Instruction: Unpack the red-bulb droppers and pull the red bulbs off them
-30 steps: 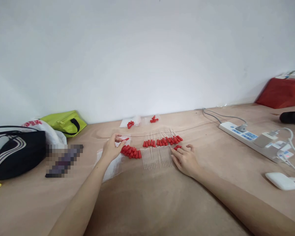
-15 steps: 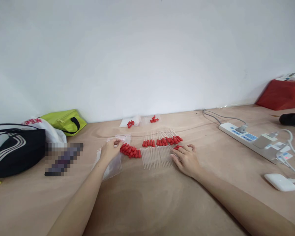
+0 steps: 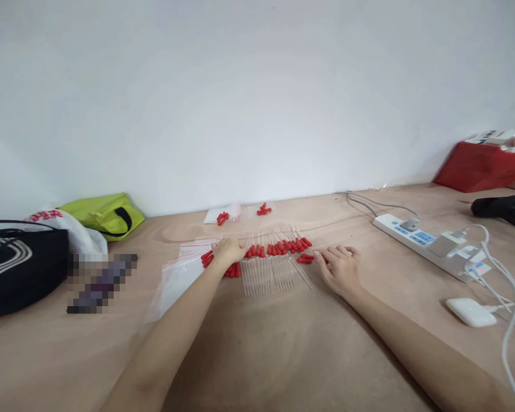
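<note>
My left hand (image 3: pixel 228 250) reaches over the left end of a row of red rubber bulbs (image 3: pixel 285 246), its fingers curled together and partly hidden. What they hold, if anything, I cannot make out. Thin clear tubes (image 3: pixel 268 276) lie side by side below the row, and more stick out above it. More red bulbs (image 3: pixel 236 270) show under my left wrist. My right hand (image 3: pixel 340 268) rests with fingers spread at the right end, beside a few loose red bulbs (image 3: pixel 304 259). Clear zip bags (image 3: pixel 178 280) lie partly under my left forearm.
Two small bags with red bulbs (image 3: pixel 222 218) (image 3: pixel 264 210) lie near the wall. At right are a white power strip (image 3: pixel 412 237), cables, a white charging case (image 3: pixel 471 312) and a red box (image 3: pixel 483 166). A black bag (image 3: pixel 23 269) and a lime pouch (image 3: pixel 98 213) stand left.
My left hand has moved right, from the zip bags onto the left end of the bulb row. My right hand has drawn slightly right, uncovering loose red bulbs. The view has shifted a little.
</note>
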A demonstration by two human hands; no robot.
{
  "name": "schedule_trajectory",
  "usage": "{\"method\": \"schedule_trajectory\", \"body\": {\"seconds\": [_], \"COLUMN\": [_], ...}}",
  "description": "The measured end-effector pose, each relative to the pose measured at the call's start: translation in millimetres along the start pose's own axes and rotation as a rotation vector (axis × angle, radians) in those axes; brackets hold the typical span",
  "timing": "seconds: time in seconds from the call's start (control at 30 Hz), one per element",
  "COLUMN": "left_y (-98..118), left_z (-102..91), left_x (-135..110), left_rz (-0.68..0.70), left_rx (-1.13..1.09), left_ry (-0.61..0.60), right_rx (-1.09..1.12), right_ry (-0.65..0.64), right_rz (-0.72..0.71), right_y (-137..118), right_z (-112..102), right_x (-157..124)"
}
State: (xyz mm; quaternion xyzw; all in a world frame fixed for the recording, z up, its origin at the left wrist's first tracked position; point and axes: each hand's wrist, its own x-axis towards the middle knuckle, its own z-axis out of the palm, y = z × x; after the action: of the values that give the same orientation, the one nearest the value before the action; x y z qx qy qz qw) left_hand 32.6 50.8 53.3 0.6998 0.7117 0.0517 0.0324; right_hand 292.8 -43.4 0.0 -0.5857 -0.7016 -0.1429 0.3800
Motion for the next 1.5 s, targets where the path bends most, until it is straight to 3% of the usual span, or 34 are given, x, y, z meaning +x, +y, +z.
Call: {"method": "schedule_trajectory", "body": {"seconds": [0.23, 0.4, 0.47, 0.57, 0.73, 0.93, 1.07, 1.13, 1.33, 1.5], "left_y": [5.7, 6.6, 6.9, 6.6, 4.1, 0.0, -2.1, -1.3, 4.9, 6.2], "left_z": [1.2, -10.2, -9.2, 1.5, 27.2, 41.5, 39.2, 36.4, 33.3, 37.2], "left_x": [8.8, -11.2, -26.9, -54.3, -86.0, -92.3, -96.5, -99.3, -103.7, -103.8], "left_rz": [-0.056, -0.026, 0.045, 0.273, 0.63, 0.734, 0.722, 0.704, 0.732, 0.789], "left_rx": [-0.001, 0.021, 0.003, -0.089, -0.222, -0.294, -0.267, -0.243, -0.228, -0.217], "left_ry": [-0.053, 0.078, 0.209, 0.43, 0.433, 0.543, 0.572, 0.59, 0.563, 0.58], "right_rx": [0.039, 0.119, 0.126, 0.127, 0.085, 0.003, 0.066, 0.134, 0.204, 0.172], "right_ry": [-0.123, -0.264, -0.303, -0.322, -0.305, -0.278, -0.171, -0.1, -0.03, -0.06], "right_rz": [0.048, 0.032, 0.047, 0.067, 0.103, 0.233, 0.265, 0.188, -0.292, -0.457], "right_y": [2.7, 4.3, 4.9, 4.6, 3.0, 1.1, -1.4, -5.1, -30.4, -44.0], "right_z": [8.9, 13.5, 14.5, 14.2, 11.6, 14.0, 10.4, 5.0, -3.3, 6.6], "right_x": [3.0, 6.2, 6.9, 7.8, 5.8, -0.5, -0.2, 0.2, -4.7, -9.3]}}
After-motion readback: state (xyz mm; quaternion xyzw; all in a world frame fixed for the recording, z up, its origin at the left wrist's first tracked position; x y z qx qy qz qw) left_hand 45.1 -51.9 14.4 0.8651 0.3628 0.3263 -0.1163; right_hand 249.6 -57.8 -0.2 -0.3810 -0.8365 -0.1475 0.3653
